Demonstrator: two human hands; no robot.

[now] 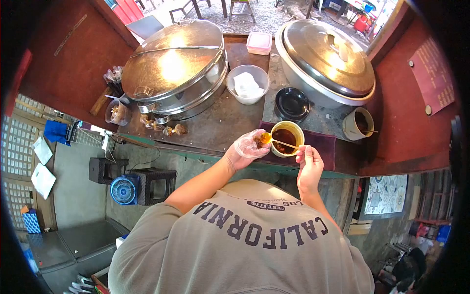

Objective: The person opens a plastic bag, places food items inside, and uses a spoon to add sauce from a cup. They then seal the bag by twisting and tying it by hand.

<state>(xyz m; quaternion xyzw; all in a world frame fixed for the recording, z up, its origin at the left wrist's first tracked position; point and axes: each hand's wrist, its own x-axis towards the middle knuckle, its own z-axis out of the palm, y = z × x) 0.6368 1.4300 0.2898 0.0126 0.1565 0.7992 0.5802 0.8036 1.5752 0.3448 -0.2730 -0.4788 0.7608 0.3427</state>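
My left hand is closed around a clear plastic bag that spreads over the fingers, with something brown inside it. My right hand pinches the thin handle of a spoon. The spoon's yellowish bowl is at the bag's opening, beside the left rim of a pale tub. Dark reddish-brown sauce with bits in it fills part of that tub. Small tied bags of brown sauce lie on the counter to the left.
Two large lidded pots, a steel one and a wide one, stand at the back. Between them are a bowl with white plastic, black plates and a pink-lidded box. Another sauce tub stands right.
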